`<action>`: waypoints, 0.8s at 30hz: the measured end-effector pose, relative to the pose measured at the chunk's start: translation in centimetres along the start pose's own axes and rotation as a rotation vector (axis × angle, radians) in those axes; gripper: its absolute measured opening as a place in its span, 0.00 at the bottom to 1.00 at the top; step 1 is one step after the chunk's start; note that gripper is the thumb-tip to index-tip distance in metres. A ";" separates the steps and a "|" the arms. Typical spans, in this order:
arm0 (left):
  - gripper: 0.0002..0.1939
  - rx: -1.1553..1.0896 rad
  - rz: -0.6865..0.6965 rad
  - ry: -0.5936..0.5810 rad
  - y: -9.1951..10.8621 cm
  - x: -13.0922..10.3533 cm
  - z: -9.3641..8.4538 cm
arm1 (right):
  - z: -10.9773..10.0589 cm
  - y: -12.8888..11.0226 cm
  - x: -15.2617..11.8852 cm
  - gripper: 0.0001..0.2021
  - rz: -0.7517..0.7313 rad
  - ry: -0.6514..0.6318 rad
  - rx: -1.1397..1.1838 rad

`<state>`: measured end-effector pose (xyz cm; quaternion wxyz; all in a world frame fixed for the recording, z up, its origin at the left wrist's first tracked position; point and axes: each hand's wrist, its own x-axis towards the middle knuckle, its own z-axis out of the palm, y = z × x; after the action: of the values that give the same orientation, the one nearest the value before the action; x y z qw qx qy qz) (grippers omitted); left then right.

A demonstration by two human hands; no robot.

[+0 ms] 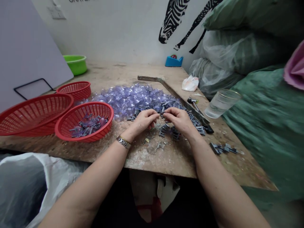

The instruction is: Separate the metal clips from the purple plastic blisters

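My left hand [143, 121] and my right hand [178, 118] meet over the middle of the worn wooden table [166, 158], fingertips pinched together on a small grey plastic part [161, 113]. A watch sits on my left wrist. Right behind the hands lies a heap of clear bluish plastic pieces [133, 98]. More small grey parts [166, 131] lie scattered under and beside my hands. A red basket [84, 122] to the left holds several finished pieces.
Two more red baskets [35, 112] stand at the left, a green basin [76, 64] at the back. A glass [220, 103], a small hammer [193, 102], a long metal bar [175, 96] and a blue tape dispenser [174, 60] are on the right. Big green sacks [261, 126] crowd the right edge.
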<state>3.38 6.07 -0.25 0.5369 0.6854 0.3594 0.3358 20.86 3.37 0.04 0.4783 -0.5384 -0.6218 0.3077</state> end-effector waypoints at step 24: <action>0.15 1.183 0.125 0.146 0.0 6.9 4.2 | -2.1 0.9 0.9 0.10 -0.008 0.437 0.169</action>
<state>10.45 9.86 -0.55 0.0175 0.8630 0.4804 0.1557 23.23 4.14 0.18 0.6462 -0.5479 -0.4774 0.2330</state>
